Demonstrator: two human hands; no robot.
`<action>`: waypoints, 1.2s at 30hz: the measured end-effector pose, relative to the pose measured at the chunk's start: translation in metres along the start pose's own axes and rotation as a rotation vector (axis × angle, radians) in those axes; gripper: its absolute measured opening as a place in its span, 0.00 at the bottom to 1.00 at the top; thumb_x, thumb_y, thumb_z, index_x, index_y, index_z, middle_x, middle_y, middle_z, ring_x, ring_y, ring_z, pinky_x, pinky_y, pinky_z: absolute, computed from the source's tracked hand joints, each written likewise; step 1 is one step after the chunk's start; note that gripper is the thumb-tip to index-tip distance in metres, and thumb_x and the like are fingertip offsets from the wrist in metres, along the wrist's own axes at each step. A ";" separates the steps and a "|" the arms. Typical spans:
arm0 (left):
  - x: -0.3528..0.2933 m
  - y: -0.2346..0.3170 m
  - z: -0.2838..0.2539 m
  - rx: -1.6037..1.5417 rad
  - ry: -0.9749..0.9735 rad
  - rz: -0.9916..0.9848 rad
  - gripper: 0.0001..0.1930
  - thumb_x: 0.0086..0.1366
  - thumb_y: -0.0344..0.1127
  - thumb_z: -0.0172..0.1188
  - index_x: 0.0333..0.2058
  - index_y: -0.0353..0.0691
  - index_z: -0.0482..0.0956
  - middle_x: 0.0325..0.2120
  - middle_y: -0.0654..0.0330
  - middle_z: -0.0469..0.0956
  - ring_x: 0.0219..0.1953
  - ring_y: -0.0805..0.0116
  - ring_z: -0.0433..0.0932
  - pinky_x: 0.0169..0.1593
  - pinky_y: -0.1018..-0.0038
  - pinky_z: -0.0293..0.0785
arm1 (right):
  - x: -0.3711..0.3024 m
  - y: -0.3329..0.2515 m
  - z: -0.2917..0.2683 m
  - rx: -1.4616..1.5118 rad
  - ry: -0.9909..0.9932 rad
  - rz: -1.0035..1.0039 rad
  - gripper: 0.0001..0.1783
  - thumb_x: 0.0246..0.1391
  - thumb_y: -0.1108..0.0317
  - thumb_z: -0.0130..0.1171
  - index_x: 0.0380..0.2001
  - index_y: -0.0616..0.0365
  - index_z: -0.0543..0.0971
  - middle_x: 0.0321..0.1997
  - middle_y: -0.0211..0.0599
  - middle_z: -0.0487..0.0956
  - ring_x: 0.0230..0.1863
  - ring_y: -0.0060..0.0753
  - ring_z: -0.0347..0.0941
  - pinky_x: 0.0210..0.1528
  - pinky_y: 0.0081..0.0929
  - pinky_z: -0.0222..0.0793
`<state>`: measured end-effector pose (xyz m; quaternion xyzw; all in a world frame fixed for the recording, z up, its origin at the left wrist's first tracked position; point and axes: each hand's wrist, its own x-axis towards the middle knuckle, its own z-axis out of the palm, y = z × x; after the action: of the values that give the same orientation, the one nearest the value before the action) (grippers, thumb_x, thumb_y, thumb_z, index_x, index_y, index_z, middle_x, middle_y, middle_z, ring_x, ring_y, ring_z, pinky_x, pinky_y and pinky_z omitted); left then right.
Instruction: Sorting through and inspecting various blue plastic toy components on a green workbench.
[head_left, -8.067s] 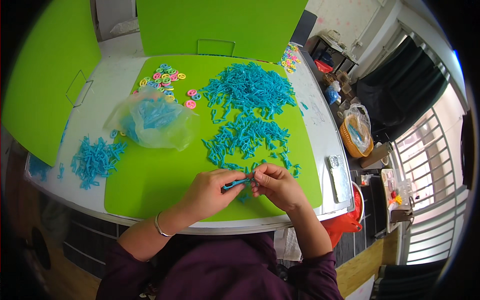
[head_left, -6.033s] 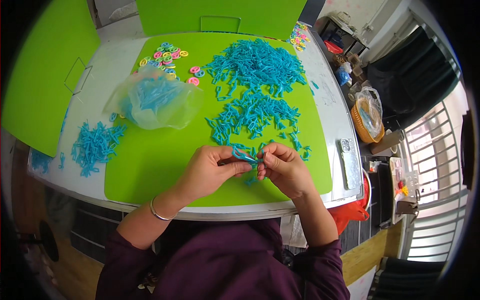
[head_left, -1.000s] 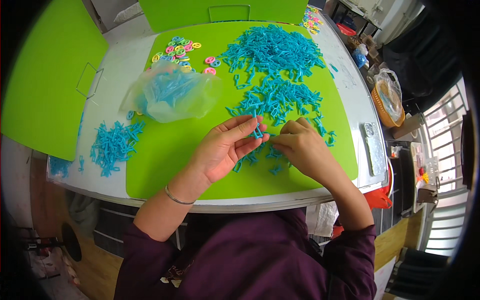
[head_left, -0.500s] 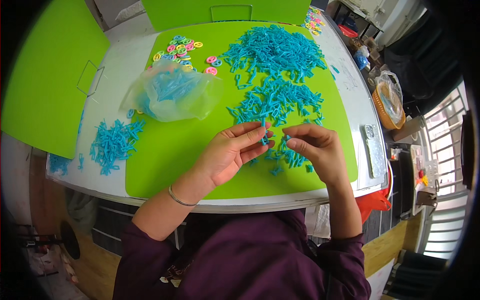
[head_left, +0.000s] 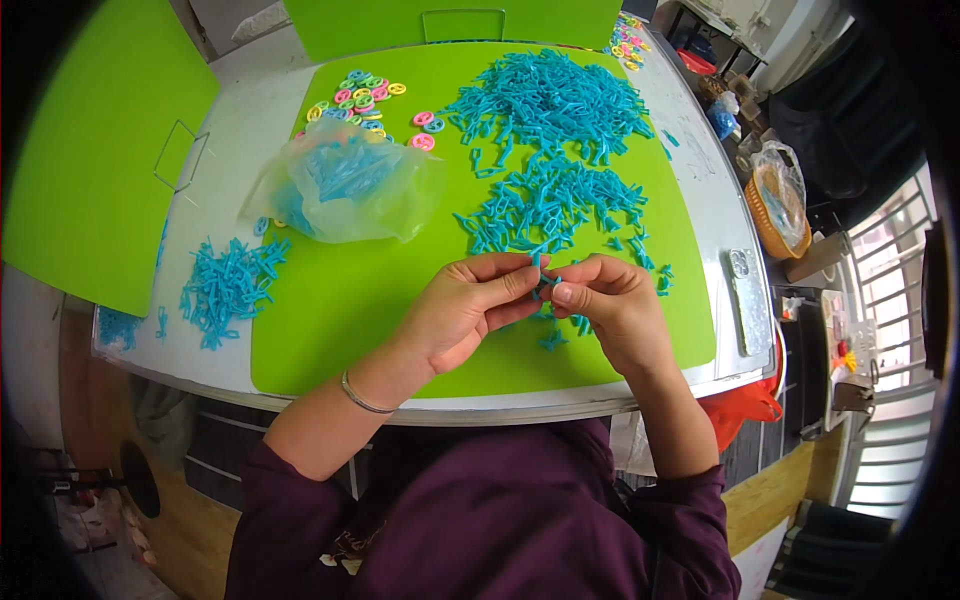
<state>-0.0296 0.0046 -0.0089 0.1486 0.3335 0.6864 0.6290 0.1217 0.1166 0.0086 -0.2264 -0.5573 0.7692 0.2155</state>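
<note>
My left hand [head_left: 462,312] pinches a slim blue plastic piece [head_left: 536,260] upright between thumb and fingers. Close against it, my right hand [head_left: 625,315] is closed on a small blue plastic piece [head_left: 555,284], and the fingertips of both hands meet there. Where the two pieces touch is partly hidden. Beyond my hands lie a loose heap of blue plastic pieces [head_left: 550,195] and a larger heap [head_left: 555,95] behind it. A few more blue pieces [head_left: 553,341] lie under my fingers on the green mat [head_left: 340,345].
A cloudy plastic bag [head_left: 375,210] of blue pieces sits left of centre, with pastel rings [head_left: 362,98] behind it. Another blue pile [head_left: 228,290] lies at the left. A phone [head_left: 744,300] rests near the right edge. Green boards [head_left: 90,160] stand left and behind.
My right hand has moved left with a blue piece, up to my left fingertips. A few small blue pieces it covered now show at the right. My left hand has barely shifted.
</note>
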 end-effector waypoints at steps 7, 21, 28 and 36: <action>-0.005 -0.003 0.007 0.665 0.097 0.416 0.07 0.57 0.26 0.59 0.34 0.31 0.80 0.29 0.59 0.80 0.31 0.75 0.78 0.37 0.80 0.75 | -0.008 0.002 0.008 0.244 0.012 0.093 0.03 0.47 0.78 0.61 0.27 0.64 0.78 0.28 0.39 0.80 0.29 0.25 0.75 0.34 0.21 0.71; -0.006 -0.011 0.021 0.483 -0.001 0.469 0.13 0.56 0.24 0.60 0.42 0.29 0.75 0.35 0.57 0.79 0.35 0.75 0.77 0.40 0.79 0.75 | -0.013 0.021 0.017 0.142 0.130 -0.170 0.06 0.50 0.78 0.57 0.33 0.64 0.77 0.33 0.39 0.79 0.34 0.25 0.75 0.38 0.25 0.72; -0.017 0.024 0.018 0.613 0.051 0.377 0.12 0.53 0.20 0.61 0.38 0.31 0.75 0.33 0.58 0.77 0.35 0.75 0.77 0.41 0.79 0.75 | -0.017 -0.011 0.021 -0.169 -0.117 -0.052 0.16 0.55 0.73 0.53 0.48 0.64 0.72 0.40 0.37 0.78 0.39 0.24 0.74 0.42 0.22 0.70; -0.070 0.091 -0.022 1.023 0.560 0.744 0.11 0.54 0.19 0.59 0.38 0.29 0.75 0.30 0.60 0.78 0.34 0.75 0.77 0.41 0.80 0.73 | 0.031 -0.034 -0.063 -0.945 0.267 -0.215 0.10 0.51 0.69 0.57 0.36 0.60 0.80 0.33 0.37 0.79 0.30 0.20 0.72 0.33 0.20 0.67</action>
<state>-0.1014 -0.0675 0.0483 0.3481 0.6919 0.6257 0.0927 0.1369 0.1926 0.0203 -0.3369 -0.8326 0.3703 0.2369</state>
